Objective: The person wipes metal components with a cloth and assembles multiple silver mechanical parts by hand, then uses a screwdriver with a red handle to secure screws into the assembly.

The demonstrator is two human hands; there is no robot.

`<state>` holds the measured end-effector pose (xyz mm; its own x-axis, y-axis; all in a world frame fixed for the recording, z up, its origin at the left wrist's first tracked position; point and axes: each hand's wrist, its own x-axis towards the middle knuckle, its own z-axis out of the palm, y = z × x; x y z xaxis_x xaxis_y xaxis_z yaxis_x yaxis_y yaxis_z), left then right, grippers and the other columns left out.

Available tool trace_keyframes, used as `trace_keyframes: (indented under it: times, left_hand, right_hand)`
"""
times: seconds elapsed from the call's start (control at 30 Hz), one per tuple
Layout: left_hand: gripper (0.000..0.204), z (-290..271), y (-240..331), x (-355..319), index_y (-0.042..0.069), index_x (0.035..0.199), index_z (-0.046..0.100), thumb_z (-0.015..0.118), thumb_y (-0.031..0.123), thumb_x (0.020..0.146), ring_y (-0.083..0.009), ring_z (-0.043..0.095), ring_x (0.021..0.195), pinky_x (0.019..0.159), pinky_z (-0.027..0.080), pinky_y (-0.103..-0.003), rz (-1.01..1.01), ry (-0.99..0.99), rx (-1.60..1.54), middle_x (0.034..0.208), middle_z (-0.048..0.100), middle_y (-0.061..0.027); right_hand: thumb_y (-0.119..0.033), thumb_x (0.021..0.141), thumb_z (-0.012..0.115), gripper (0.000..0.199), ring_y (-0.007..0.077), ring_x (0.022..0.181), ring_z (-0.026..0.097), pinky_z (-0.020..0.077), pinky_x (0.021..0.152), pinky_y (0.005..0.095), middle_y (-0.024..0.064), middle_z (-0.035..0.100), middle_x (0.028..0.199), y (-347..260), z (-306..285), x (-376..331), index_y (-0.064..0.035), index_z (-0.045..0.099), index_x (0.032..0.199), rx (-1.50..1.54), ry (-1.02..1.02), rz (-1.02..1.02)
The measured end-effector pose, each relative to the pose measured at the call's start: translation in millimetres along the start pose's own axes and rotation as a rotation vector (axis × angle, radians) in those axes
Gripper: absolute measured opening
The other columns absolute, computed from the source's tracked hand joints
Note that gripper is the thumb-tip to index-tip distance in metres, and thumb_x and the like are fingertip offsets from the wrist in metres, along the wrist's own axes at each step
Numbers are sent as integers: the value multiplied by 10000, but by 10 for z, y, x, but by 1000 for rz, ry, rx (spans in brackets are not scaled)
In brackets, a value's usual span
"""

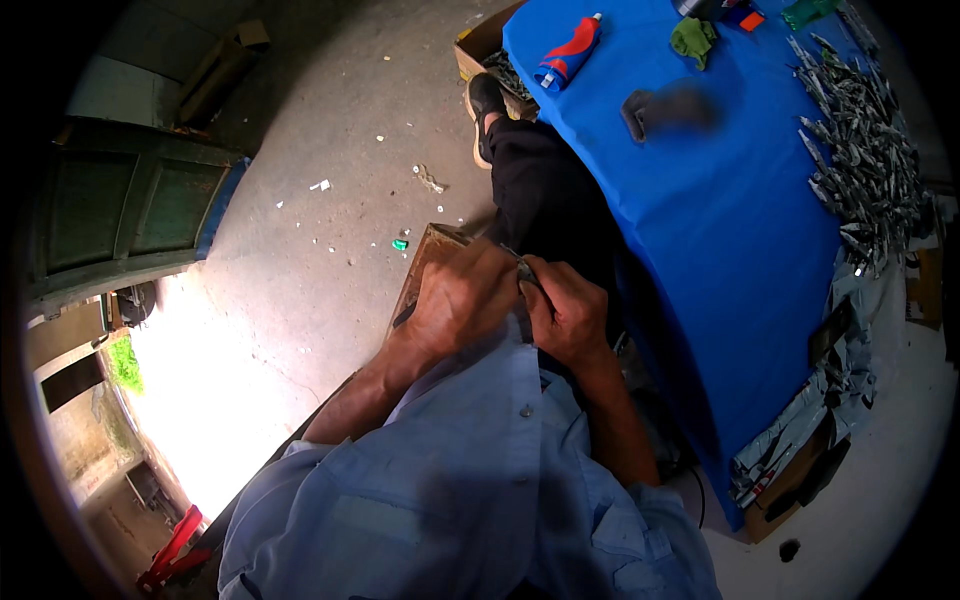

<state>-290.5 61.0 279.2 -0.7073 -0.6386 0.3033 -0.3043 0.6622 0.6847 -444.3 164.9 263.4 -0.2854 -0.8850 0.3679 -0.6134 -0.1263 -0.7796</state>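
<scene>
Piece of thin grey material (524,268), small and mostly covered, is held between the left hand (458,295) and the right hand (568,308), just in front of the light blue shirt (450,480). The right grip is closed in a pinch on the piece; the left grip is curled tightly at its other side — the exact placing of its fingertips is hidden. On the blue-covered counter (700,260), a red and blue tube (572,52) is laid, its pale markings too small to be read. Near it, a dark object (640,115) is smeared by blur at its right end; its kind cannot be told. A crumpled green thing (693,40) is seen beyond, while a translucent green one (808,12) is cut off above. Grey strips (855,150) are heaped along the right side, single pieces being hard to separate. By the shoe (484,100), a cardboard box (468,62) is partly hidden by the counter.
</scene>
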Motion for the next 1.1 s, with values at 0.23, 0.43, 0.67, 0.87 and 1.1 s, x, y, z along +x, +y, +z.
trace_keyframes:
  times: [0.23,0.43,0.67,0.87,1.1]
  left_hand:
    - [131,-29,-18,-13,51,924,663,755,54,832,-327,656,726,630,543,-436,55,-40,112,832,633,-106]
    - [128,-63,-22,22,58,931,668,759,60,841,-314,651,706,610,540,-428,97,-84,139,827,621,-101]
    - [148,-224,-108,113,29,1009,698,753,16,873,-308,695,742,640,567,-398,65,-129,53,928,682,-123]
    - [252,-296,-67,112,27,1128,749,780,-10,881,-298,746,849,716,600,-364,-12,-122,-98,1044,726,-129]
    - [240,-220,-93,86,47,1106,772,801,7,872,-293,739,887,743,600,-376,31,-130,-115,1012,718,-121]
  right_hand:
    - [-30,905,719,222,319,703,706,556,604,378,156,710,873,-16,-12,2,20,724,1121,-18,-32,14]
    - [-31,911,712,214,314,689,699,551,596,383,153,703,856,5,-16,-11,22,723,1118,-16,-27,5]
    - [-91,927,711,206,375,734,698,551,625,441,159,679,858,-29,-72,-7,-22,710,1121,25,-74,98]
    - [-97,932,704,207,378,744,694,547,627,444,159,681,868,-21,-25,4,-39,713,1130,50,-17,99]
    - [-101,924,712,220,370,745,697,548,627,442,153,681,870,-25,-29,5,-44,714,1137,35,-43,113]
